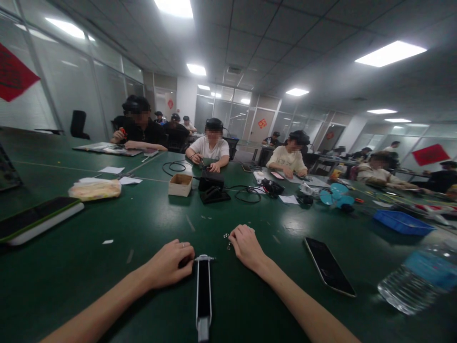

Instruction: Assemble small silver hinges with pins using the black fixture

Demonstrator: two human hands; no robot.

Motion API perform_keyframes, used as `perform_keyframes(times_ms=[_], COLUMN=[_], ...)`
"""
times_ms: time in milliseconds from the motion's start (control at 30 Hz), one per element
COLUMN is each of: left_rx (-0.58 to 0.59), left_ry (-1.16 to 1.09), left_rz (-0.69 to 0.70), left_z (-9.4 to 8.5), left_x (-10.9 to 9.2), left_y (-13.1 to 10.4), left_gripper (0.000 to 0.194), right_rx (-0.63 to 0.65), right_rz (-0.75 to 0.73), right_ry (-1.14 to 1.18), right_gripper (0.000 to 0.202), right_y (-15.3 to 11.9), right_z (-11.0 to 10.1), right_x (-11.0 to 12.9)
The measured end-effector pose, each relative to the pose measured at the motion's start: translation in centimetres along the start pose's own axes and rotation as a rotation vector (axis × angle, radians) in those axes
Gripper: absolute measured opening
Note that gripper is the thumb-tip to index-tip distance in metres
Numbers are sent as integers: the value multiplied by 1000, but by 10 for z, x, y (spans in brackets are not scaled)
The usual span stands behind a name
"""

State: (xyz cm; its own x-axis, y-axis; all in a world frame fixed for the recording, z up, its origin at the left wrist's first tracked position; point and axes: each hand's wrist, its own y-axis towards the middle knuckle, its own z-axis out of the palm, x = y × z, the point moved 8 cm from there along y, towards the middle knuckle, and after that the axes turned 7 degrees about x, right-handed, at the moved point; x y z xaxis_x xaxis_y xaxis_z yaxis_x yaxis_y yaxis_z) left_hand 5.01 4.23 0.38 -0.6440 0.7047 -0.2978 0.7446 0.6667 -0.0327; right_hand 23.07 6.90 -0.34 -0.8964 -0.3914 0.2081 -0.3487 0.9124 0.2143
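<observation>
In the head view, a narrow device (204, 290) with a black face and white frame lies lengthwise on the green table in front of me. Across its far end runs a thin metal rod (213, 258). My left hand (170, 264) is closed at the rod's left end, thumb and forefinger together, with a ring on one finger. Right of the device, my right hand (247, 246) rests on the table with curled fingers. Small shiny metal pieces (226, 236) lie at its fingertips; whatever is under the fingers is hidden.
A phone (330, 267) and a water bottle (417, 278) lie to the right, near a blue tray (403, 222). Ahead stand a small open box (180, 186) and a black stand (212, 188) with cables. At left are a green-edged case (39, 219) and a plastic-wrapped bundle (95, 189). Several people sit opposite.
</observation>
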Motion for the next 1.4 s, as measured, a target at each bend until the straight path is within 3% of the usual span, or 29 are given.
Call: perform_keyframes(times_ms=[200, 400, 1400], left_rx=[0, 3, 10], left_ry=[25, 17, 8], left_rz=[4, 3, 3], left_z=[0, 2, 7], left_x=[0, 1, 6], left_y=[1, 2, 3], left_gripper=[17, 18, 18], right_rx=[-46, 31, -68], right_rz=[-210, -363, -320], right_ry=[200, 294, 505], right_gripper=[14, 8, 9], right_y=[-7, -17, -16], right_z=[-5, -5, -3], right_x=[29, 57, 39])
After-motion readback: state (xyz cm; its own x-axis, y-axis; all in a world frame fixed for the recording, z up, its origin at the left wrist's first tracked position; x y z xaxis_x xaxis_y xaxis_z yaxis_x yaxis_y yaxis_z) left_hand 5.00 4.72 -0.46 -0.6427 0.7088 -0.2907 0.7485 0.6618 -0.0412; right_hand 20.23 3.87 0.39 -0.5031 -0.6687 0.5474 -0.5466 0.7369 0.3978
